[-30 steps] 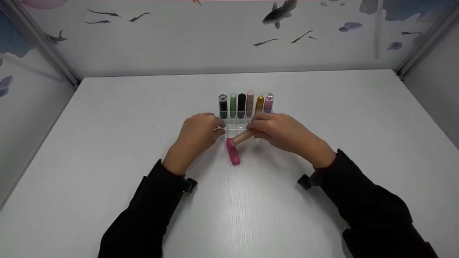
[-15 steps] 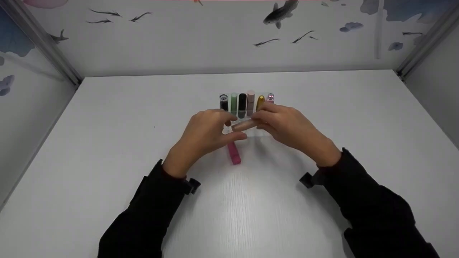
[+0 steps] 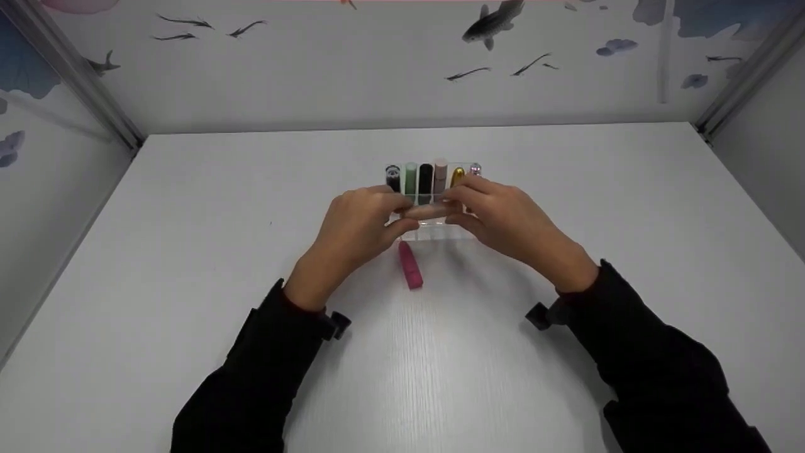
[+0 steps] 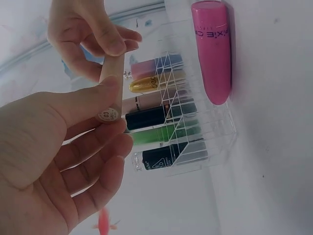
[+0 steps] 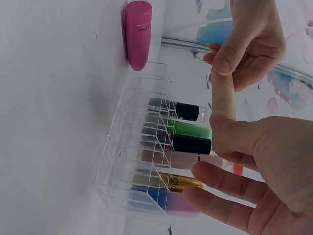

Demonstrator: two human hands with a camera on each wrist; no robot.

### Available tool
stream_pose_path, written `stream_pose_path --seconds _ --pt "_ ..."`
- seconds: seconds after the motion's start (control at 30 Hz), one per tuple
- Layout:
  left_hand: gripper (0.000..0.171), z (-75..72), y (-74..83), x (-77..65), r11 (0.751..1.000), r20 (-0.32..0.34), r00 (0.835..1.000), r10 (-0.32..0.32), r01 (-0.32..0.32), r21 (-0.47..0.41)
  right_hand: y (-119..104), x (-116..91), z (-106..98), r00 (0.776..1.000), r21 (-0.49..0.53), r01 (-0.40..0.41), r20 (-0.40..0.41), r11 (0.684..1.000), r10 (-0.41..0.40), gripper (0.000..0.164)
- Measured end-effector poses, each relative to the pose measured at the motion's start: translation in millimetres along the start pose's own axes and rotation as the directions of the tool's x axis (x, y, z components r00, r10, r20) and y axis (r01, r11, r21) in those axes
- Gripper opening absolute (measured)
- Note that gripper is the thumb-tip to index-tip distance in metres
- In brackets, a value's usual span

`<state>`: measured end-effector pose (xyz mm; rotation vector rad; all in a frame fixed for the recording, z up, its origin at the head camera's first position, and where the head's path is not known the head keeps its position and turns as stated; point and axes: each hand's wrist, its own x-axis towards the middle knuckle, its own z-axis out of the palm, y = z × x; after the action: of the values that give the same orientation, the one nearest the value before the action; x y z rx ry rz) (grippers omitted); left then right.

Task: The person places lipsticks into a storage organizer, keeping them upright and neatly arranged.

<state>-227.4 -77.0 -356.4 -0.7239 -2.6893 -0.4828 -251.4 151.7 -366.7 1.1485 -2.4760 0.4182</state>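
A beige lipstick tube (image 3: 427, 212) is held level between my two hands, above the front of a clear lipstick rack (image 3: 443, 233). My left hand (image 3: 353, 225) pinches one end between thumb and fingers; there the left wrist view shows a round label (image 4: 108, 114) reading 03. The other end is pinched by my right hand (image 3: 506, 217), whose remaining fingers spread loosely in the right wrist view. A bright pink lipstick (image 3: 410, 266) lies on the table in front of the rack, lettering on its side.
Upright in the rack's back row stand a dark tube (image 5: 188, 111), a green one (image 5: 188, 129), a black one (image 5: 191, 143), a pinkish one (image 5: 182, 159), a gold one (image 5: 185, 183) and a pink-blue one (image 5: 177, 203). A patterned panel (image 3: 377, 69) closes the table's back.
The beige tube has risen from beside the pink lipstick to above the rack and turned level. My left hand has moved in and taken its end. The pink lipstick stays put.
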Motion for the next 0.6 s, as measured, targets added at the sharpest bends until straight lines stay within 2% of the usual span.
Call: stream_pose_path --seconds 0.2,0.6 --pt "0.026 -4.1 -4.1 -0.2 0.999 0.000 1.000 -0.024 0.024 -0.024 1.1 0.5 -1.4 0.999 -0.001 -0.047 -0.022 0.999 0.047 0.031" --pt "0.028 -7.7 -5.5 0.5 0.998 0.044 0.997 -0.061 0.062 -0.027 6.5 0.6 4.5 0.997 0.001 -0.035 -0.064 0.999 0.035 0.031"
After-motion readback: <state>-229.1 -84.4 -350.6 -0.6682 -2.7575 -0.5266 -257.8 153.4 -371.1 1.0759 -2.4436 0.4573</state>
